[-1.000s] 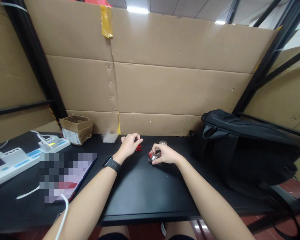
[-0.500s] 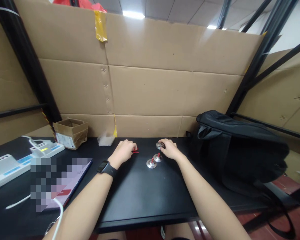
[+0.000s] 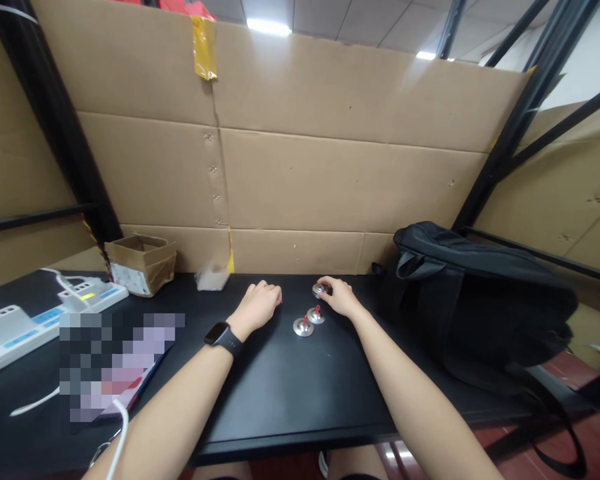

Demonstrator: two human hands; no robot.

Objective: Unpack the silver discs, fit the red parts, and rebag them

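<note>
On the black table, two small shiny metal finger cymbals with red cord loops lie close together: the nearer finger cymbal (image 3: 303,327) and, touching or almost touching it, the farther finger cymbal (image 3: 317,315). Just beyond them, my right hand (image 3: 339,295) is closed with thumb and fingers on the rim of another finger cymbal (image 3: 320,289), at table height. My left hand (image 3: 258,305), with a black watch on the wrist, is closed left of the cymbals. A bit of red cord (image 3: 281,303) shows at its fingertips; the rest is hidden by the hand.
A black bag (image 3: 480,300) fills the table's right side. At left are a power strip (image 3: 45,323) with white cables, a blurred-out flat item (image 3: 125,373) and an open cardboard box (image 3: 143,263). A clear plastic piece (image 3: 213,279) lies before the cardboard wall (image 3: 340,180).
My left hand has moved slightly right, towards the cymbals, and its fingers now cover most of the red cord. My right hand stays on its cymbal, almost unmoved.
</note>
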